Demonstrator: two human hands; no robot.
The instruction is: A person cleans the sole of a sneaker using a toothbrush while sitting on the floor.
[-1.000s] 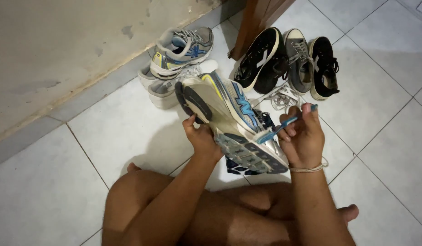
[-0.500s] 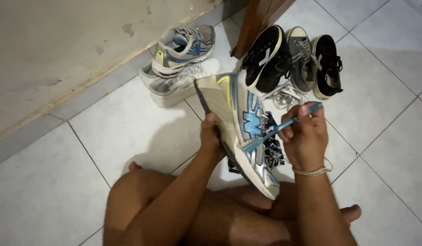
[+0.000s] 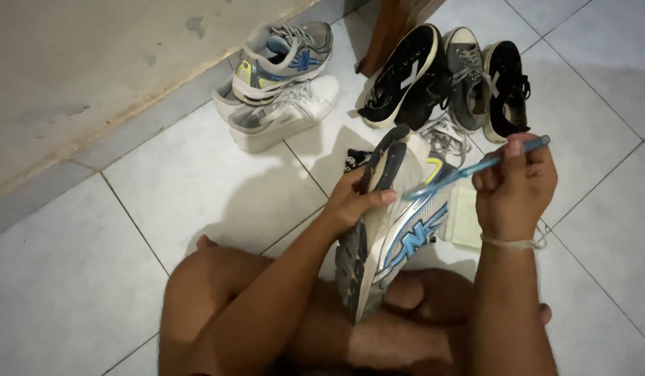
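1. One running shoe (image 3: 389, 230), silver with blue and yellow trim, is in hand, held on edge above the person's folded legs, toe end down toward the lap and heel end up.
2. Left hand (image 3: 350, 205) is closed on the shoe's upper part, thumb across the sole side, fingers wrapped behind it; this grip carries the shoe.
3. Right hand (image 3: 514, 191) is fisted around a blue toothbrush (image 3: 476, 168); its bristle end points left and lies at or just beside the shoe's heel edge, though actual contact cannot be told.
4. By my judgement the scrubbing is under way, not finished; how clean the shoe is cannot be read in this light.
5. Its mate (image 3: 284, 59) rests on a white sneaker (image 3: 284, 118) near the wall, and three dark canvas shoes (image 3: 448, 80) lie on the tiled floor (image 3: 162, 188) beyond; none of them is in hand.
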